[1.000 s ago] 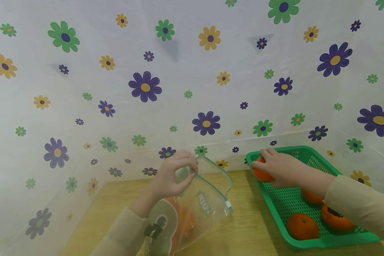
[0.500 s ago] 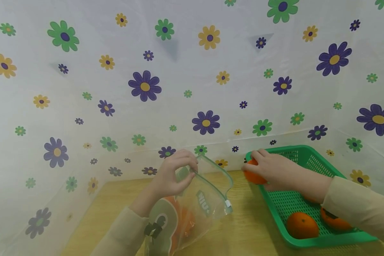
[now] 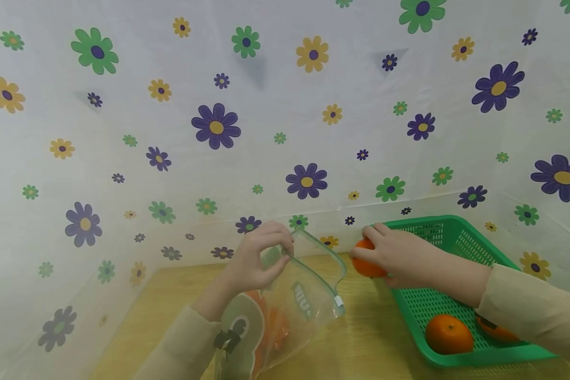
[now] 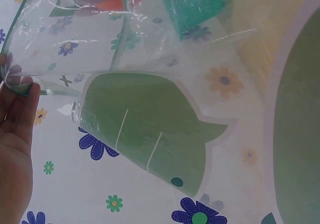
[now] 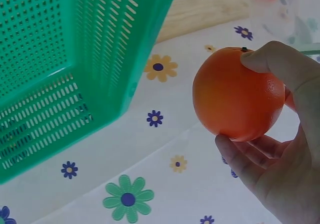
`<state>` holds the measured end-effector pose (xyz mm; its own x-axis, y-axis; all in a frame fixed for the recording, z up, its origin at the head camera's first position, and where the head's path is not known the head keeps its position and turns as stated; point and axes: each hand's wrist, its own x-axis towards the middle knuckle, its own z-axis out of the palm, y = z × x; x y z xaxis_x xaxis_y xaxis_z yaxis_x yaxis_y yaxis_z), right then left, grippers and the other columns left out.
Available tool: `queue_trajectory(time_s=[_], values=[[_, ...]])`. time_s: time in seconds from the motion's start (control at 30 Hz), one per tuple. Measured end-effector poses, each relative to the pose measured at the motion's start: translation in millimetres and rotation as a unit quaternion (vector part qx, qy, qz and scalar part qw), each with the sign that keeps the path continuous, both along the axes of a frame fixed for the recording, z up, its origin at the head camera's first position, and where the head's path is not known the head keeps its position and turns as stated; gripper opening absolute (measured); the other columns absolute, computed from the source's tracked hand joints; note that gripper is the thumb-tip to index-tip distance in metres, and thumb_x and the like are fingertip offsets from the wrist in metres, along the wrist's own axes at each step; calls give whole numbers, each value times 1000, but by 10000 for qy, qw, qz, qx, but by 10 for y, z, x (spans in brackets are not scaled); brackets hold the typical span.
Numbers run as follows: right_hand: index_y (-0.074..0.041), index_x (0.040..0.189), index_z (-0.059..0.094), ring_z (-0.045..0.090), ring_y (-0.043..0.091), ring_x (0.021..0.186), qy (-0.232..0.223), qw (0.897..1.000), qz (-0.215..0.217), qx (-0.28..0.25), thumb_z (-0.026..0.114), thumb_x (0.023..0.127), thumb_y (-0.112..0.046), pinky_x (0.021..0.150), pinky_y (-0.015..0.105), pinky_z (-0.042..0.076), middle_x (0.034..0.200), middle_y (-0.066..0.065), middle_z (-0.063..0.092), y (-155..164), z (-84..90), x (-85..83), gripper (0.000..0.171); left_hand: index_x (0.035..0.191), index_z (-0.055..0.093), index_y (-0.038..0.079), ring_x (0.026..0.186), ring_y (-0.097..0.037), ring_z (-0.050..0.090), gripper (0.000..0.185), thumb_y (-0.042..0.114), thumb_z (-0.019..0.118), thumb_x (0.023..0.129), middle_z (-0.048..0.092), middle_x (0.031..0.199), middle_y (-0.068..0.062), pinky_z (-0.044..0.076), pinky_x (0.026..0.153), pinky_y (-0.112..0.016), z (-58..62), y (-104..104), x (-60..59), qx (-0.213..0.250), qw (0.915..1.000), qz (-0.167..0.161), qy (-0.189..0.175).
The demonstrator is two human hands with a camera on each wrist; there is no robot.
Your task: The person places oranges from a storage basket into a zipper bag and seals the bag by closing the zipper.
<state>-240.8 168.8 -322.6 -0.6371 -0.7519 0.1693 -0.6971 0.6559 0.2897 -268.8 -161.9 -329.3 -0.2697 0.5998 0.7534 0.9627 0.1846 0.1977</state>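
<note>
Left hand: the left hand [image 3: 256,258] is curled, and the rim of the bag is pinched between its thumb and fingers, so that the mouth is kept open.
Bag: a clear, soft plastic zip bag [image 3: 285,311] with a thin green closing strip and a printed green leaf shape is held above the middle of the table; orange fruit is seen through its film.
Right hand: the right hand [image 3: 399,256] is closed around one orange [image 3: 367,261], with the fingers wrapped over the top and under the fruit.
Held orange: it is round, smooth and a little glossy, with a small dark stem point; it is held in the air between the open mouth of the bag and the basket, just beside the basket's near-left corner.
Basket: a green plastic basket [image 3: 448,240], rectangular and with perforated walls and floor, is placed at the right edge of the table.
Remaining fruit: an orange [image 3: 448,333] is lying in it, and another [image 3: 496,331] is partly hidden by the sleeve.
Table: the table [image 3: 366,338] is of pale wood with a visible grain.
Backdrop: a white sheet printed with flowers [image 3: 216,126] is hung behind it.
</note>
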Motion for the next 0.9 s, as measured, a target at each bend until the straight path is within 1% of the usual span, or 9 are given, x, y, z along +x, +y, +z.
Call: queue_trajectory(time_s=[0.1,0.2,0.3,0.47,0.6,0.73,0.9], values=[[-26,138,60,59,28,105,8,10000,67,-8,98,72,-21,78,38,66,124,15,57,-31,30,25,77,91,69,9,96,-21,64,12,-1,69,84,71,92,-4,55,94,-34,3,-1,3,4,10000,10,-12],[-26,140,59,59,28,105,97,9998,195,4,98,72,-22,78,37,65,123,15,57,-57,53,49,78,90,69,8,97,-21,65,10,0,69,84,71,92,-4,56,94,-34,4,-2,6,11,10000,29,-13],[-27,141,59,58,27,105,186,9993,325,-14,97,73,-23,77,36,65,123,15,57,-85,72,73,77,90,69,8,97,-21,65,11,0,70,84,71,92,-4,56,94,-33,4,-1,8,18,10000,32,3],[-28,137,60,58,27,107,179,9992,337,-95,94,74,-18,79,35,65,126,14,57,-130,100,106,72,89,68,6,95,-20,64,1,5,68,89,71,92,-4,56,93,-33,6,8,6,20,10000,0,43],[-29,134,59,57,26,106,273,9989,370,-55,93,74,-17,80,34,64,126,14,57,-148,139,129,70,89,68,5,95,-20,64,3,7,67,91,71,92,-4,56,92,-32,9,15,4,31,10000,-35,51],[-29,135,59,58,26,105,401,9981,452,-73,93,76,-18,80,34,64,126,15,58,-161,175,132,68,89,68,5,94,-20,64,1,5,68,88,71,92,-4,56,92,-32,14,20,8,26,10000,-49,59],[-29,133,60,60,27,106,608,9962,586,-193,92,77,-18,81,35,65,126,16,59,-190,218,119,66,90,69,8,95,-20,64,12,-2,69,82,71,92,-4,57,93,-32,21,26,12,20,10000,-51,83]])
